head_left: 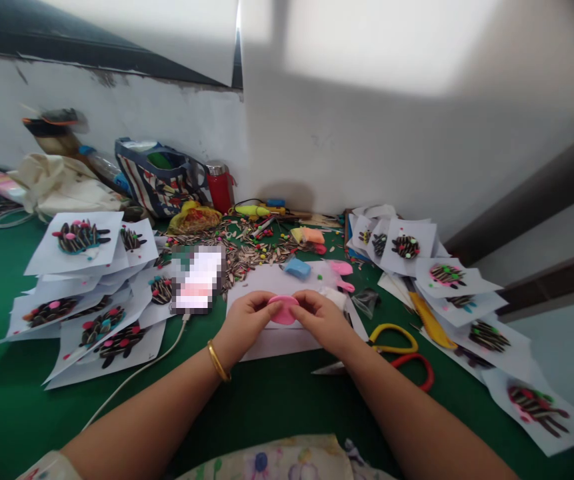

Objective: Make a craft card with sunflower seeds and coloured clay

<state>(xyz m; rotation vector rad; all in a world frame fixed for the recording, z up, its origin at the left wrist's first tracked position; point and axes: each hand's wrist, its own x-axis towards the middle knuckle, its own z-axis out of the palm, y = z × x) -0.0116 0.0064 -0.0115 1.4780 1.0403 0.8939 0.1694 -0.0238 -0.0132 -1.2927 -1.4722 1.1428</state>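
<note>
Between my two hands a flat, round piece of pink clay (284,311) is held over white paper (257,343). My left hand (251,320) pinches its left edge with thumb and fingers. On its right edge, my right hand (321,321) grips it the same way. Just beyond the hands, a blue clay lump (297,269) rests on the paper, with more pink clay (341,268) to its right. Scissors with a yellow and a red handle (394,339) lie beside my right forearm, their blades partly under it.
Sheets with seed-and-clay figures (79,243) are stacked at left, and more sheets (489,335) spread at right. A phone (199,280) with a white cable lies left of the hands. Scattered seeds (247,253), a red flask (220,189) and a striped bag (154,177) are behind.
</note>
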